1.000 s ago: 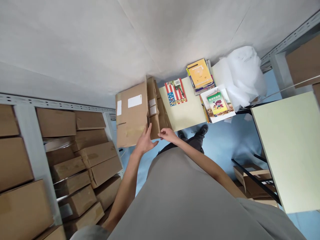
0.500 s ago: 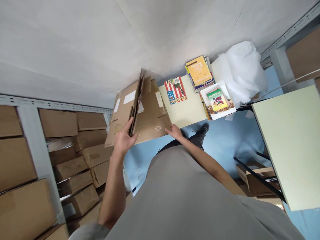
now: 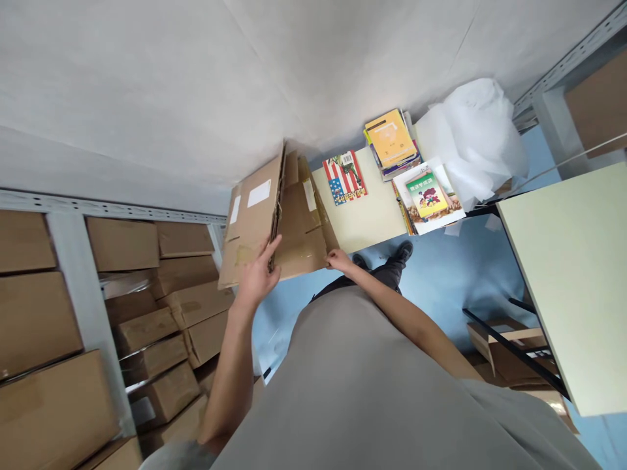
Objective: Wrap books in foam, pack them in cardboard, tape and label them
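Note:
Flattened cardboard boxes [image 3: 298, 241] lie on the left end of the pale table, with white labels on them. Several folded layers [image 3: 252, 215] are tipped up to the left, their thick edge running away from me. Around the near end of that edge my left hand [image 3: 259, 277] is closed, thumb on the right side and fingers on the left. My right hand [image 3: 339, 261] pinches the near right corner of the lower cardboard. Just right of the cardboard lies a comic-style book [image 3: 345, 177] with red and white stripes.
On the pale table [image 3: 377, 209], a book stack with an orange cover [image 3: 390, 138] stands behind another stack with a green and yellow booklet [image 3: 427, 196]. White wrapping [image 3: 477, 140] bulges at the right. Shelved cartons [image 3: 157, 352] line the left, and another table [image 3: 573, 281] stands right.
The tipped-up layers have closed together and swung slightly right, with my left hand following. The fingers of my right hand have closed on the cardboard corner.

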The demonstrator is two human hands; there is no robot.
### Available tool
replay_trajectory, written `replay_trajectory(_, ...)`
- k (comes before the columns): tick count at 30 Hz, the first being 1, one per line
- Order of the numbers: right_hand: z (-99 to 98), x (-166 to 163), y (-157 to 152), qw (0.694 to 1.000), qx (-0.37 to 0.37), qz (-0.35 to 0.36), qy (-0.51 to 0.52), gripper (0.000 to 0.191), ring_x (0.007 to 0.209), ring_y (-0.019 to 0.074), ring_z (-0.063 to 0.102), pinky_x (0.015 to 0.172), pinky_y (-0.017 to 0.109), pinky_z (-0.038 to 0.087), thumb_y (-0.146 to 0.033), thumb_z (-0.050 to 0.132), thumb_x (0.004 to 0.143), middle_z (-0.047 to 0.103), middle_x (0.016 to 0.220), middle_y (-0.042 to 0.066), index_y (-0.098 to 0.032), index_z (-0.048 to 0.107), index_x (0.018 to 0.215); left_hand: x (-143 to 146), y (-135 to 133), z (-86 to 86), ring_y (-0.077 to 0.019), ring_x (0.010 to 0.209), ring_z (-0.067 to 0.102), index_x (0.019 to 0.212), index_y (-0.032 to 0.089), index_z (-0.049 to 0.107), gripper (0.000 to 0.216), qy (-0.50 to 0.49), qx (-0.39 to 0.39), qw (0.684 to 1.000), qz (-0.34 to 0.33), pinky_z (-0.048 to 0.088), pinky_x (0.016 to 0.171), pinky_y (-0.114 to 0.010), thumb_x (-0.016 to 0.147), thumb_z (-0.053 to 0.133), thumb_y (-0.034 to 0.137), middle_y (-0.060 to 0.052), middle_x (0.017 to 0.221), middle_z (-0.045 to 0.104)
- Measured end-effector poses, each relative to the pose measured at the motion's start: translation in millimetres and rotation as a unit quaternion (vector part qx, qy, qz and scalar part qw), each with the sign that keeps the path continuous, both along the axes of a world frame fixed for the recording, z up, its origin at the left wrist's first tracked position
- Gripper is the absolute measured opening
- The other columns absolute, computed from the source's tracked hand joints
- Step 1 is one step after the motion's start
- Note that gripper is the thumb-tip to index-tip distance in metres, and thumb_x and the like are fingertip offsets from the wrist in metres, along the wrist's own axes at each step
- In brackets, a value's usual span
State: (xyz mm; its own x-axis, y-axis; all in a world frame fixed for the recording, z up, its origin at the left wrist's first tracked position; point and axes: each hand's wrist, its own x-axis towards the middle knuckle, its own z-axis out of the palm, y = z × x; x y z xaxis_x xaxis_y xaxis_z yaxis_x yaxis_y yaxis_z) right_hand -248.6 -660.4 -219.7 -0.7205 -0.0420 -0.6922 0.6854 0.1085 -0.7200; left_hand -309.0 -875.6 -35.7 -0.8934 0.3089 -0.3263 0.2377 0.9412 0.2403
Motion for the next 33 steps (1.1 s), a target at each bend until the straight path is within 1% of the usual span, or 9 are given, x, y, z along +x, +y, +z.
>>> replay_trajectory(3,15.3,-9,2,0.997,-0.067,-0.036,0.017,0.017,0.08,0.0147,0.075,0.083,0.027,0.068,-0.03,0.065,0.101,0.07,0.08,-0.001,-0.023,0.063,0.085,12,15,-14.0,-0.0356,0.13,0.076,0.162,0.032,0.064,0.067,-0.025,-0.02,0.999,-0.006,0.063,0.112,-0.047,0.096,0.064,0.023,-0.009,0.184,0.041)
replay_trajectory(7,35.7,-19,0,0.977,-0.191,-0.08,0.057,0.03,0.08,0.0165,0.074,0.081,0.027,0.068,-0.045,0.079,0.096,0.069,0.078,-0.002,-0.024,0.063,0.083,20,37,-32.8,-0.0409,0.129,0.076,0.155,0.028,0.065,0.061,-0.051,-0.044,0.998,-0.021,0.062,0.111,-0.052,0.097,0.075,0.042,-0.014,0.187,0.034)
replay_trajectory(12,41.7,-17,-5,0.963,-0.25,-0.097,0.034,0.037,0.086,0.0175,0.079,0.081,0.027,0.067,-0.054,0.086,0.095,0.078,0.085,0.0,-0.023,0.068,0.086,17,50,-47.4,-0.0429,0.129,0.076,0.144,0.024,0.067,0.056,-0.05,-0.067,0.996,-0.028,0.061,0.11,-0.052,0.096,0.08,0.049,-0.018,0.188,0.028)
replay_trajectory(14,32.4,-13,-1,0.963,-0.252,-0.093,-0.006,0.034,0.093,0.0184,0.082,0.083,0.027,0.067,-0.053,0.081,0.101,0.084,0.095,0.004,-0.021,0.073,0.091,14,46,-43.7,-0.0417,0.124,0.078,0.142,0.026,0.068,0.053,-0.045,-0.071,0.996,-0.017,0.063,0.106,-0.051,0.095,0.08,0.044,-0.016,0.186,0.035)
replay_trajectory(16,17.6,-7,9,0.976,-0.188,-0.083,-0.07,0.034,0.093,0.0201,0.084,0.081,0.026,0.066,-0.05,0.08,0.103,0.086,0.096,0.008,-0.02,0.076,0.09,9,39,-32.5,-0.0403,0.122,0.079,0.14,0.027,0.069,0.049,-0.029,-0.076,0.997,-0.002,0.064,0.103,-0.05,0.093,0.08,0.039,-0.011,0.184,0.041)
replay_trajectory(19,-7.4,6,27,0.981,-0.08,-0.086,-0.155,0.035,0.085,0.0247,0.084,0.074,0.027,0.065,-0.044,0.091,0.095,0.083,0.083,0.012,-0.017,0.073,0.082,-2,26,-5.8,-0.0384,0.127,0.077,0.134,0.029,0.073,0.042,0.011,-0.074,0.997,0.015,0.063,0.106,-0.049,0.092,0.078,0.032,-0.005,0.178,0.052)
replay_trajectory(24,-30.0,22,34,0.97,-0.081,-0.131,-0.187,0.028,0.08,0.02,0.082,0.076,0.027,0.065,-0.035,0.077,0.106,0.084,0.089,0.014,-0.017,0.069,0.087,-19,11,30.3,-0.0349,0.129,0.076,0.127,0.03,0.076,0.035,0.059,-0.052,0.997,0.01,0.061,0.11,-0.046,0.092,0.074,0.032,-0.002,0.167,0.065)
replay_trajectory(28,-28.9,22,24,0.966,-0.107,-0.164,-0.168,0.03,0.08,0.0173,0.082,0.08,0.027,0.065,-0.034,0.072,0.11,0.084,0.091,0.012,-0.019,0.066,0.085,-24,8,33.8,-0.0349,0.13,0.076,0.125,0.03,0.077,0.036,0.061,-0.046,0.997,0.001,0.061,0.11,-0.046,0.089,0.076,0.03,-0.003,0.164,0.067)
replay_trajectory(33,-9.5,19,6,0.969,-0.141,-0.173,-0.106,0.033,0.085,0.0178,0.083,0.08,0.024,0.062,-0.032,0.08,0.103,0.081,0.078,0.003,-0.022,0.062,0.077,-19,8,20.5,-0.037,0.131,0.076,0.126,0.029,0.077,0.036,0.048,-0.047,0.998,-0.007,0.062,0.108,-0.048,0.091,0.076,0.031,-0.006,0.165,0.066)
